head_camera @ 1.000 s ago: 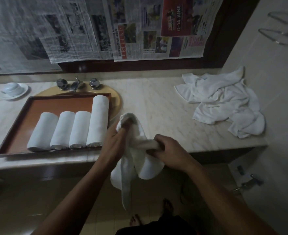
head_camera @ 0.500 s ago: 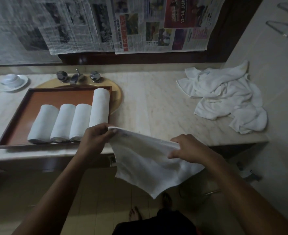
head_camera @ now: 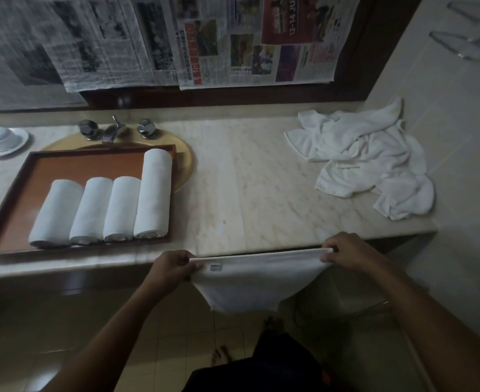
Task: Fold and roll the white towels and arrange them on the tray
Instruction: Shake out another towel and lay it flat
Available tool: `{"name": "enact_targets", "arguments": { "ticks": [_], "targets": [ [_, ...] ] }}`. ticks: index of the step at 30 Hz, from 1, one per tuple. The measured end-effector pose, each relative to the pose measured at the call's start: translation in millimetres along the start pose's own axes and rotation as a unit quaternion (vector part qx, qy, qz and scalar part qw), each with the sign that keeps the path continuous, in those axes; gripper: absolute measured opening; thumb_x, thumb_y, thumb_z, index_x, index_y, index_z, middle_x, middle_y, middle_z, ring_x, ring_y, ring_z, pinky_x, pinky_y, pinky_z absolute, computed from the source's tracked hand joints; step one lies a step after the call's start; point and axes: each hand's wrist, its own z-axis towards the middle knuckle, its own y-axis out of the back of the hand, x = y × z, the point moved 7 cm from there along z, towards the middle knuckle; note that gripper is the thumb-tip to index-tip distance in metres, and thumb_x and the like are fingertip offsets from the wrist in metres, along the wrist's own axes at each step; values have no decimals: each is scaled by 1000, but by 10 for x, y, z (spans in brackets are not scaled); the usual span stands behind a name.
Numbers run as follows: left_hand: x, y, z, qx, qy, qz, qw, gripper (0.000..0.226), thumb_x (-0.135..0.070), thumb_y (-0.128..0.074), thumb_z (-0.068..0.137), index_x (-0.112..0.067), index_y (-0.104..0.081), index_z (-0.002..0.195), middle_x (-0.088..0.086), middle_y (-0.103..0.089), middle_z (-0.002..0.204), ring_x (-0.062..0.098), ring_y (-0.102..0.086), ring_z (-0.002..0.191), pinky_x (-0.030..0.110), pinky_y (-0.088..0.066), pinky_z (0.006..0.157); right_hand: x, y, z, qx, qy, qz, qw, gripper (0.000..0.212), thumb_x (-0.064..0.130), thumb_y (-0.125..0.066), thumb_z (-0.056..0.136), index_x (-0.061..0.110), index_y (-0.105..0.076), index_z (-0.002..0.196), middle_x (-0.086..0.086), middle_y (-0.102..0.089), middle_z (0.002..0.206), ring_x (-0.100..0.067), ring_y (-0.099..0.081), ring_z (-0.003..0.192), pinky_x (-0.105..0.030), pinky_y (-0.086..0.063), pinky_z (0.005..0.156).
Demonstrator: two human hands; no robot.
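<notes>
Left grip [head_camera: 173, 267] pinches the top-left corner of a white towel [head_camera: 255, 284], fingers curled round the hem. Right grip [head_camera: 346, 251] pinches the opposite top corner the same way. Between the two grips the top edge runs taut and near level, just short of the desk [head_camera: 247, 188] edge. The cloth hangs below the grips, off the desk, over the floor. A small label [head_camera: 215, 267] sits just right of the left grip. We can't tell if the hanging cloth is single or already doubled.

Beyond and left of the left grip we see the tray [head_camera: 77, 165] on the desk, holding four rolled towels [head_camera: 100, 210] side by side and touching, the rightmost longer. Bare tray floor shows beyond the rolls. Beyond the right grip, well apart, a loose pile of towels [head_camera: 368, 159] lies on the desk.

Step, we judge: spreading a fifth towel ahead of folding. The task is well under way, with the pile yet to do.

Next move, we judge: carry both grips forward and lay the towel flat on the bare desk just beyond them. Keep the edge taut to avoid creases, then fold and roll. Risk: the lower hem catches the desk edge and bunches.
</notes>
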Motion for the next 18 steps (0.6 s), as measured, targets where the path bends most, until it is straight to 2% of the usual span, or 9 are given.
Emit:
{"name": "enact_targets", "arguments": {
  "ticks": [2,4,7,9,12,16,18],
  "targets": [
    [-93,18,153,-11,-4,24,1000,18,-21,-78,91,-6,-75,82,8,-72,67,13,-70,59,26,-54,52,-34,123,141,-37,-8,16,999,9,32,-80,88,24,-77,92,0,-72,87,-15,-67,83,-30,-52,70],
    [-272,72,328,-28,-19,17,999,15,-22,-78,91,-8,-76,85,8,-74,71,18,-73,64,30,-59,56,-30,334,304,-83,-9,31,996,9,29,-79,89,21,-78,89,-1,-72,85,-19,-67,85,-33,-52,73],
    [-637,227,629,-64,-42,-17,997,15,-16,-75,93,-1,-74,93,13,-73,77,7,-70,62,17,-55,56,39,750,595,-156,12,56,986,12,29,-81,87,18,-78,84,2,-73,80,-19,-68,82,-28,-47,69],
    [-936,357,864,-87,-71,-9,994,15,-18,-75,93,-4,-74,94,10,-72,77,4,-68,60,15,-53,56,116,1045,809,-195,25,64,978,14,31,-81,87,18,-78,88,6,-72,82,-14,-65,81,-23,-42,68],
    [-1281,588,1304,-120,-87,-19,989,11,-18,-78,91,-9,-74,86,1,-70,67,3,-66,55,16,-52,54,226,1439,1166,-233,39,81,968,16,33,-79,89,17,-78,93,2,-72,82,-17,-65,81,-28,-42,69],
    [-1640,887,1969,-155,-96,13,983,17,-25,-79,90,-15,-74,77,5,-69,65,15,-68,59,29,-55,60,381,1938,1766,-252,64,74,963,16,31,-74,93,16,-76,89,5,-65,71,-14,-60,70,-19,-39,60],
    [-1804,979,2260,-161,-100,17,982,18,-26,-79,90,-16,-72,76,2,-68,62,8,-64,53,22,-51,53,437,2149,2094,-251,71,76,962,14,32,-74,93,18,-76,90,10,-63,69,-12,-59,69,-18,-38,60]
  ]
}}
